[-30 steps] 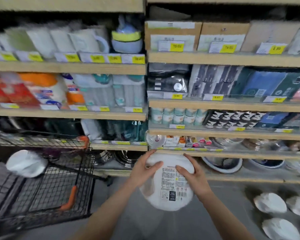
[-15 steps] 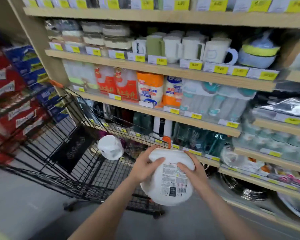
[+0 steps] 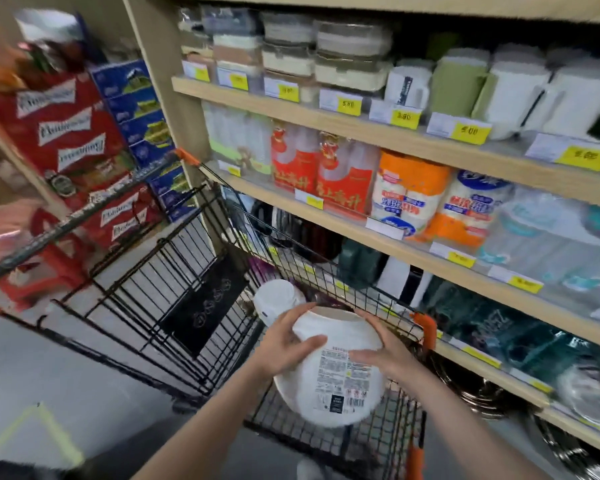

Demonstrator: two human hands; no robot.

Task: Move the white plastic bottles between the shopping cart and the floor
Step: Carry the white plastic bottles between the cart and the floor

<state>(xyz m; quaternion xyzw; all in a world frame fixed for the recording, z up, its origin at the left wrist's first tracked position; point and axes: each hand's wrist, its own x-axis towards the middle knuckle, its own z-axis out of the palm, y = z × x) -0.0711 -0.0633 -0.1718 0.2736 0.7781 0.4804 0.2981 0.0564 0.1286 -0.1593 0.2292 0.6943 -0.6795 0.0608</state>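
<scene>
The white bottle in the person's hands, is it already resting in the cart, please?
No. The white bottle is held above the cart basket by left hand and right hand.

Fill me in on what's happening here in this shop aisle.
A person is holding a white plastic bottle with both hands, the left hand and the right hand gripping its sides, above the black wire shopping cart. A second white bottle already lies inside the cart. The cart stands beside wooden shelves stocked with goods.
</scene>
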